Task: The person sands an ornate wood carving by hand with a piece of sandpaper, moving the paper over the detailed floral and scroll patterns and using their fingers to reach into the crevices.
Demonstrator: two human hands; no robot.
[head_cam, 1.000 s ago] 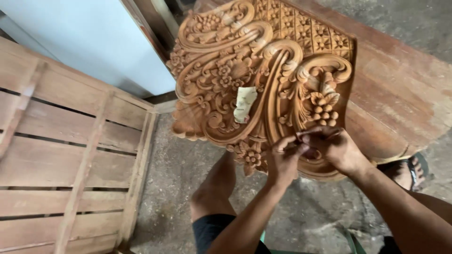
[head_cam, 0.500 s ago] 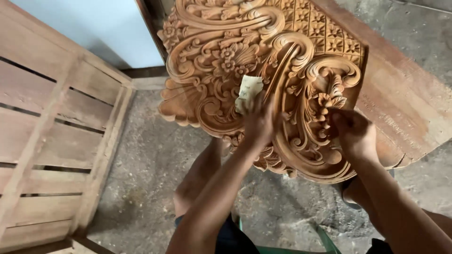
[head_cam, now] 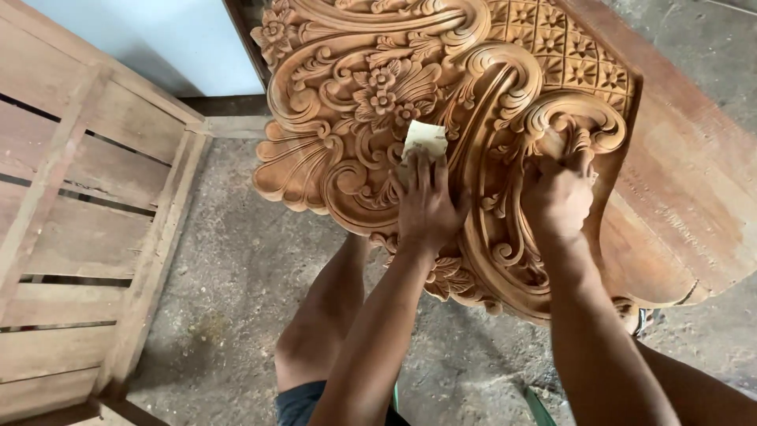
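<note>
Head view: carved wooden panel (head_cam: 371,102) with flowers and scrolls, tilted, resting against plank (head_cam: 694,197) at right. Left hand (head_cam: 426,207) flat on carving, fingers extended, pressing pale folded sandpaper piece (head_cam: 424,139) against floral relief near panel centre; paper under fingertips. Right hand (head_cam: 558,197) on scroll at panel's right side, fingers curled around carved edge; whether anything is in its grasp cannot be told. Slatted wooden crate (head_cam: 87,197) at left. Concrete floor (head_cam: 236,276) below. Person's bare knee (head_cam: 319,331) under panel.
</note>
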